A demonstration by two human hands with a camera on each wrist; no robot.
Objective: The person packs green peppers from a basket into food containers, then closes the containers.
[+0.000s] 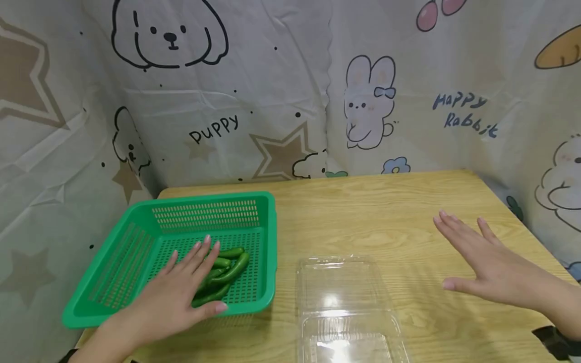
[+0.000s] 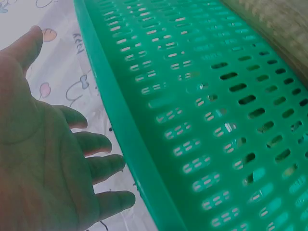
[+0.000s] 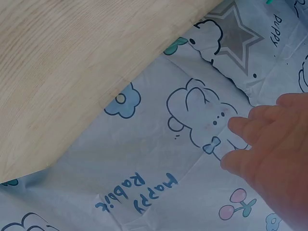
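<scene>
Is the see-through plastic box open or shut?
Open. The plastic box lies spread on the table, one half beyond the other, with a fold between them.

A: Which worn items do we identify at the right wrist?
B: We identify a black band (image 1: 555, 342) with an angular edge, behind the bare right hand (image 1: 492, 275). Whether it is a strap or a cuff, we cannot tell.
A: And at the left?
B: Behind the bare left hand (image 1: 170, 300), we note a dark strip (image 1: 69, 355), mostly cut off by the head view's border.
</scene>
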